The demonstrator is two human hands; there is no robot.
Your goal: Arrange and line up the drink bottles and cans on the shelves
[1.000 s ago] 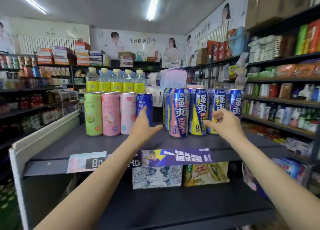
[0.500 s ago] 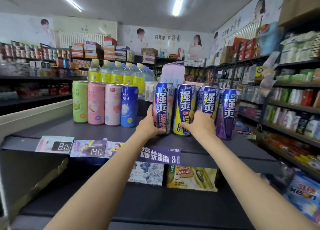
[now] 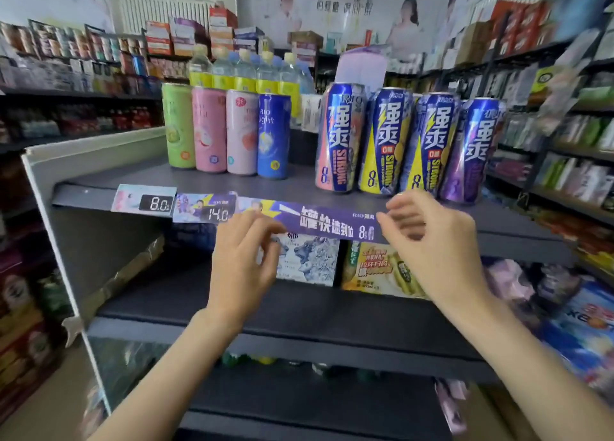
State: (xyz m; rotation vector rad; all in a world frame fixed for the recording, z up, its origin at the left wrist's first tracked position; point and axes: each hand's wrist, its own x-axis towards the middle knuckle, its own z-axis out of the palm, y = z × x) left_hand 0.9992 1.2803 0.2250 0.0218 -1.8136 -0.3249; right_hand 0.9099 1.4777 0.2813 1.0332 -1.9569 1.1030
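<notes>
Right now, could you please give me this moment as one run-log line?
left hand: open, empty | right hand: open, empty | four blue cans: upright, in a row on top shelf | both hands below shelf edge

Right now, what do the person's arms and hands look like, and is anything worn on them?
Both forearms are bare up to the bottom edge of the frame, with no sleeves showing. The left hand and the right hand are bare too: no gloves, and no watch, bracelet or ring is visible. The right hand's fingers are motion-blurred, so small details there cannot be told.
</notes>
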